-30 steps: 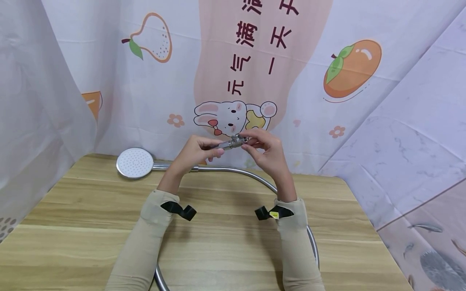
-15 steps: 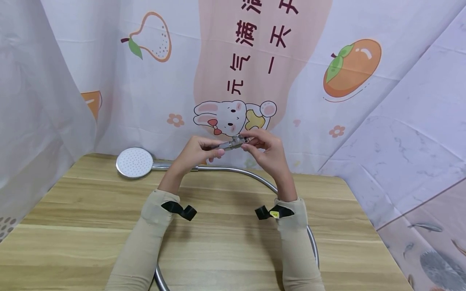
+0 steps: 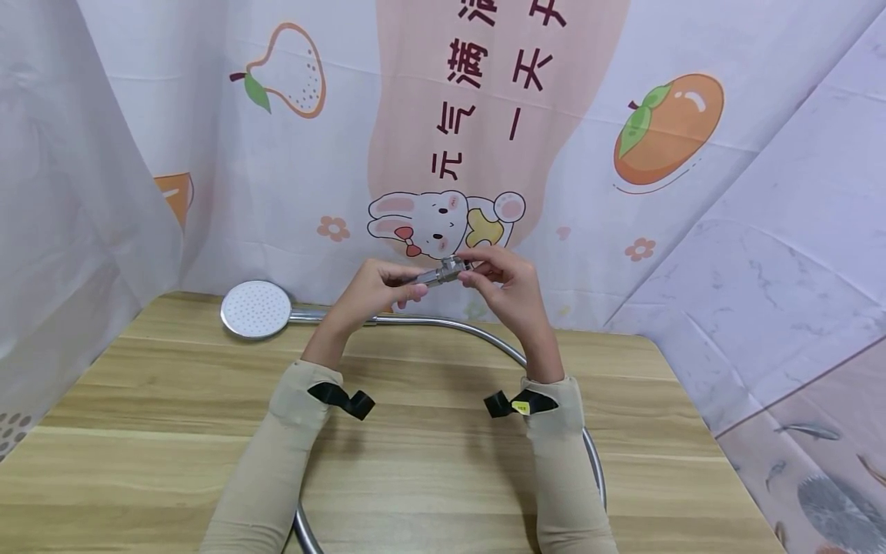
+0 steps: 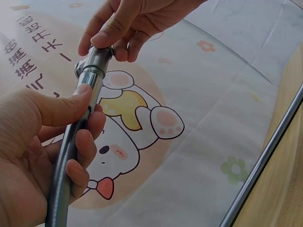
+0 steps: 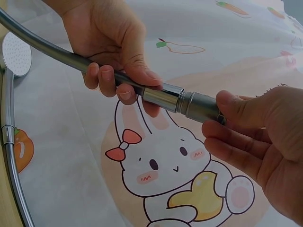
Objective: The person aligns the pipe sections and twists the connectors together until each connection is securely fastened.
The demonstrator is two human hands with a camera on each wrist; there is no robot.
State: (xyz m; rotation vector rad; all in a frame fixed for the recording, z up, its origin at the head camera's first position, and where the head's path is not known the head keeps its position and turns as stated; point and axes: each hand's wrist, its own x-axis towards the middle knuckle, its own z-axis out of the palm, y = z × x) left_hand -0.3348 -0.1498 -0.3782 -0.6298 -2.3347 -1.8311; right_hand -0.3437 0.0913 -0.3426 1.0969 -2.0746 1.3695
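My left hand (image 3: pixel 377 291) grips the chrome end nut (image 5: pixel 163 97) of a metal shower hose (image 5: pixel 52 54), thumb on top and fingers curled beneath. With thumb and fingertips, my right hand (image 3: pixel 508 291) pinches a short grey metal pipe fitting (image 5: pixel 203 108). Nut and fitting are lined up end to end, with a few screw threads (image 5: pixel 181 101) showing between them. In the left wrist view a stubby side outlet juts from the fitting (image 4: pixel 97 61). The fitting's far end is hidden by the right fingers. Both hands are raised above the table's back edge.
A round white-faced shower head (image 3: pixel 256 310) lies at the back left of the wooden table (image 3: pixel 429 462). Its hose (image 3: pixel 450 323) runs along the back edge and loops under both forearms. Behind hangs a printed cloth (image 3: pixel 277 192).
My right thumb and fingers have shifted slightly on the fitting, covering more of its outer end. The left hand keeps its grip, and the shower head stays where it was.
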